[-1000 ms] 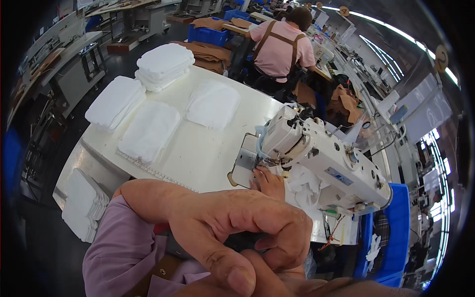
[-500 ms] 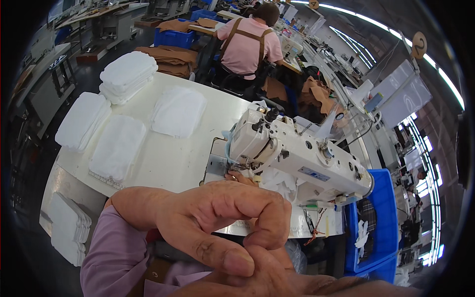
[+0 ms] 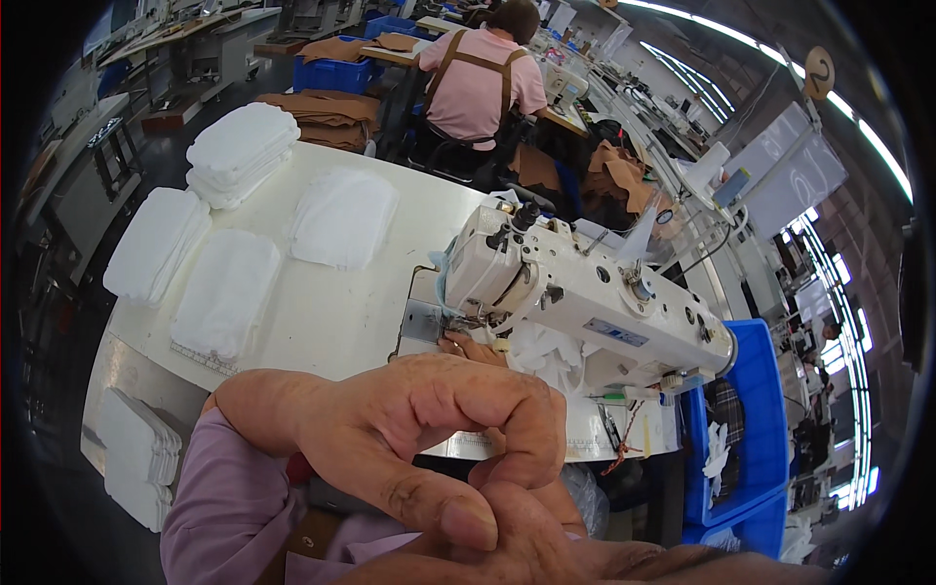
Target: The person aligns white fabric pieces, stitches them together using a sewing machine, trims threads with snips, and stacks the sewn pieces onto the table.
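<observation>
My left hand [image 3: 390,419] is large and close in front, reaching in from a lilac sleeve. Its index finger is bent and its thumb angled down, so it is closed, with the thumb against my right hand [image 3: 517,541]. That hand enters low from the right, and its fingers are hidden. Whether anything lies between the two hands I cannot make out. Beyond them stands a white sewing machine [image 3: 575,302]. Some fingers [image 3: 473,349] show beside its needle area; whose they are I cannot tell. White fabric [image 3: 546,356] lies bunched under the machine arm.
Stacked white fabric pads [image 3: 239,146] and a single pad [image 3: 341,219] lie on the pale table [image 3: 322,322]. More pads [image 3: 136,448] sit lower left. A blue bin [image 3: 775,419] stands at right. A person in pink [image 3: 478,88] sits ahead, near brown pieces [image 3: 322,112].
The whole view has shifted slightly, so the table and machine sit a little further left. Both my hands keep nearly the same pose.
</observation>
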Motion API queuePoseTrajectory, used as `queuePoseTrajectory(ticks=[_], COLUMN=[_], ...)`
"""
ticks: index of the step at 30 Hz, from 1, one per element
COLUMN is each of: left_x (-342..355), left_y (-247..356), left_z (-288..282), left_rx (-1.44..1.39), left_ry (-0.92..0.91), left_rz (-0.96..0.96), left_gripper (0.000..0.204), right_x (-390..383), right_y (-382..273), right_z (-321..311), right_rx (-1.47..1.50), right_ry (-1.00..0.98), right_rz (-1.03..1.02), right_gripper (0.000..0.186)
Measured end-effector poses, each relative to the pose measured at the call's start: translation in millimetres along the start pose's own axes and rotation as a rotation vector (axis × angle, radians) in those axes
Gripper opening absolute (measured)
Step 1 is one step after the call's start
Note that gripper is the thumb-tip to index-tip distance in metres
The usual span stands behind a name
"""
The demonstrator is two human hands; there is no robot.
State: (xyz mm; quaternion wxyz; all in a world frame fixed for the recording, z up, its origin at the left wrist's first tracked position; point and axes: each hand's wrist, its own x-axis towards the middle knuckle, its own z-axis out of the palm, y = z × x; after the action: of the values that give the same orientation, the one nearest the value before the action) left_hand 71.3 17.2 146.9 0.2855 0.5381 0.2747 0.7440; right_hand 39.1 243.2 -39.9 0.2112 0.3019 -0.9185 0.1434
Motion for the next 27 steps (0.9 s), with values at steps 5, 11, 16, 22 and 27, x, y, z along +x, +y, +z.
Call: queuePoseTrajectory(ticks=[5,11,16,22,27], left_x=[3.0,6.4,6.3,3.1,9.4], left_y=[-2.9,-6.9,-2.3,-2.5,-2.1], left_z=[-2.9,6.7,-1.2,-9.0,-13.3], left_rx=[0.077,-0.056,-0.030,0.130,0.232], left_ry=[0.002,0.170,0.106,0.073,0.067], left_rz=[0.071,0.092,-0.013,0.087,0.165], left_gripper=[0.037,0.041,0.044,0.036,0.032], right_x=[-0.9,-0.9,-4.5,1.1,-2.6], right_y=[2.0,5.1,7.2,0.9,1.1], right_z=[-2.2,0.2,7.8,-1.1,-5.0], right_rx=[0.000,-0.035,-0.067,-0.025,-0.077], right_ry=[-0.022,-0.025,-0.048,-0.027,-0.059], right_rz=[0.032,-0.002,0.016,0.015,0.031], right_gripper=[0.039,0.039,0.038,0.039,0.040])
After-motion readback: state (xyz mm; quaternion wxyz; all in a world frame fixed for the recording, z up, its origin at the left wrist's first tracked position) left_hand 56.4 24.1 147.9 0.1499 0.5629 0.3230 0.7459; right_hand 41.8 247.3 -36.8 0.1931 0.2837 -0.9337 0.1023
